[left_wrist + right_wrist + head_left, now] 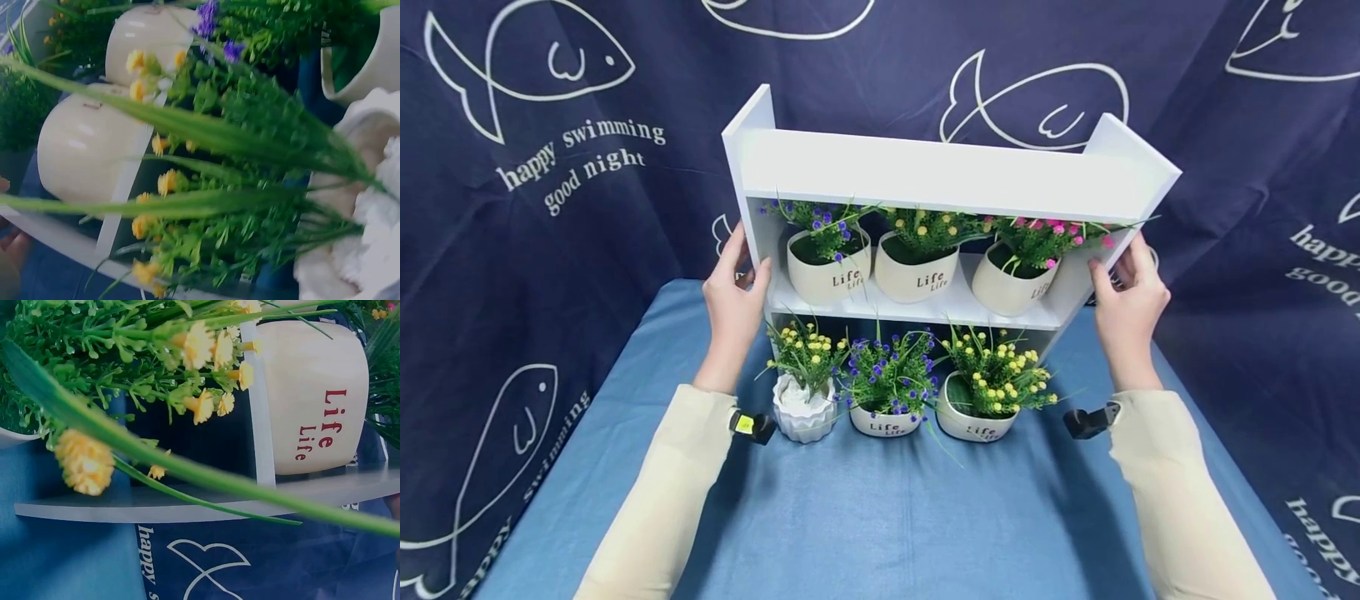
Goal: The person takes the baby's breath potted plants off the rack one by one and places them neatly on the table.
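Observation:
A white shelf unit (940, 173) stands between my two hands. My left hand (733, 304) grips its left side panel, thumb on the near edge and fingers round the outside. On the right panel, my right hand (1129, 304) holds in the same way. Three cream "Life" pots sit on the middle board: one with purple flowers (829, 271), one with yellow (917, 271), one with pink (1017, 279). In the left wrist view only a bit of the fingers (14, 247) shows at the left edge. The right wrist view catches fingertips at its right edge.
At the shelf's foot stand a white fluted pot (805, 414) with yellow flowers, a purple-flowered pot (885, 422) and a yellow-flowered pot (976, 421). A blue cloth (910, 517) covers the table. Behind hangs a navy curtain (880, 75) with fish drawings.

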`<state>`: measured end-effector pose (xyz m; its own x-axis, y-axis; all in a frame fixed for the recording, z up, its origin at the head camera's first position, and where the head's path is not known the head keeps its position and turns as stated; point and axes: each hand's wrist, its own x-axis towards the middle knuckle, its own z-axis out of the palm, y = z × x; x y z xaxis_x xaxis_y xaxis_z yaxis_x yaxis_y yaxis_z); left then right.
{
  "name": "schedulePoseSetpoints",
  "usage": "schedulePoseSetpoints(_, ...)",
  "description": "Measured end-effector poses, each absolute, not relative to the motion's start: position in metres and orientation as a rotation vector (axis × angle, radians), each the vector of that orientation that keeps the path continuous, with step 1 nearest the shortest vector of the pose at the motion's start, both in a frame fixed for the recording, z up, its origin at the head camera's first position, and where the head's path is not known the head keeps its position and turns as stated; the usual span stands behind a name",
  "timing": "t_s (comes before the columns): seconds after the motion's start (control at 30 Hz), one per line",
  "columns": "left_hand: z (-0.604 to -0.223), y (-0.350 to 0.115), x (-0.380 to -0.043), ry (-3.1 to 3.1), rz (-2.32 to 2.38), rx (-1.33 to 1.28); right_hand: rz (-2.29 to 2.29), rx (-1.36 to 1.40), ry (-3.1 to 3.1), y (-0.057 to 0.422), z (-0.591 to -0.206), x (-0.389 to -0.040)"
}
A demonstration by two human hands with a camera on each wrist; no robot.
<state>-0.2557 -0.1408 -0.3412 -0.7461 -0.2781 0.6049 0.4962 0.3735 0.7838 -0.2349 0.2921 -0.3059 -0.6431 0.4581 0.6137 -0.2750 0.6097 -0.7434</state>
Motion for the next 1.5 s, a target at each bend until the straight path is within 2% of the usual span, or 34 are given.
schedulePoseSetpoints(0.23,-0.344,-0.129,-0.237,-1.744,-1.407,-0.177,1.120,-0.137,-1.964,0.289,-0.307,-0.236)
schedulePoseSetpoints(0.37,-0.345,-0.121,-0.230,-1.627,-1.356,-0.261,1.125,-0.150,-1.965,0.288,-0.307,-0.235)
schedulePoseSetpoints(0.63,-0.350,-0.114,-0.231,-1.750,-1.325,-0.383,1.110,-0.159,-1.953,0.289,-0.308,-0.235)
schedulePoseSetpoints(1.1,-0.335,-0.104,-0.235,-2.114,-1.419,-0.229,1.146,-0.135,-1.943,0.289,-0.309,-0.237)
schedulePoseSetpoints(1.5,-0.323,-0.100,-0.259,-2.465,-1.397,-0.065,1.134,-0.137,-1.951,0.288,-0.308,-0.236)
